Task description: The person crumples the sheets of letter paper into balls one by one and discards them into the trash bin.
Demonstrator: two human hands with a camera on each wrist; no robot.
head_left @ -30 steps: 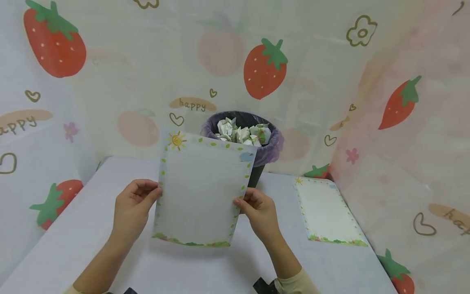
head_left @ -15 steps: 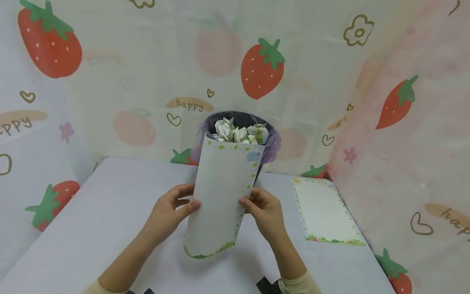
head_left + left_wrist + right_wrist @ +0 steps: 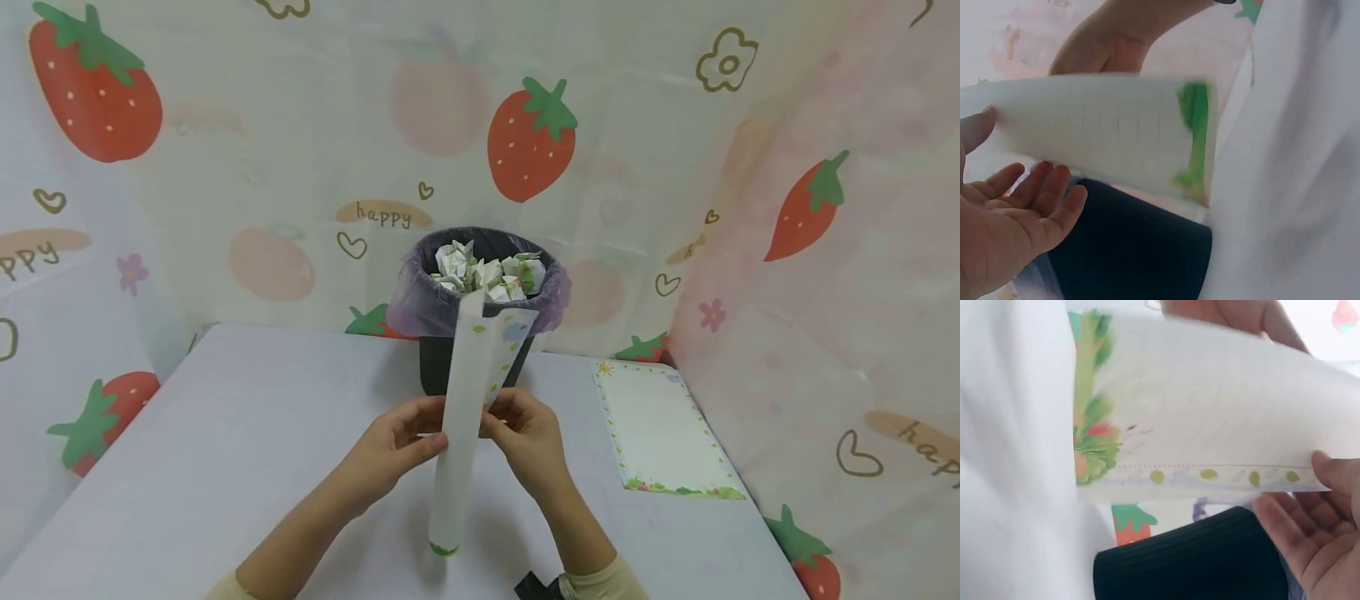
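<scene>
A sheet of decorated writing paper [image 3: 459, 425] with a leaf border is held up above the table, bent lengthwise into a narrow curve. My left hand [image 3: 397, 442] grips its left side, thumb in front and fingers behind. On the opposite edge, my right hand [image 3: 531, 433] pinches the paper between thumb and fingers. Faint ruled lines and a green strip show on the sheet [image 3: 1116, 125] in the left wrist view. From the right wrist, printed leaves run along the edge of the paper [image 3: 1210, 412] near the right thumb [image 3: 1335, 472].
Behind the hands stands a black bin [image 3: 435, 367] with a purple liner [image 3: 412, 300], holding several crumpled papers [image 3: 456, 260]. Another bordered sheet [image 3: 667, 429] lies flat on the white table [image 3: 300, 392] at the right. A strawberry-print cloth [image 3: 315, 108] surrounds the table.
The sheet has gone from nearly flat to tightly curved. My left hand has moved right, bringing its side close to my right hand, which has stayed almost in place. More of the bin shows.
</scene>
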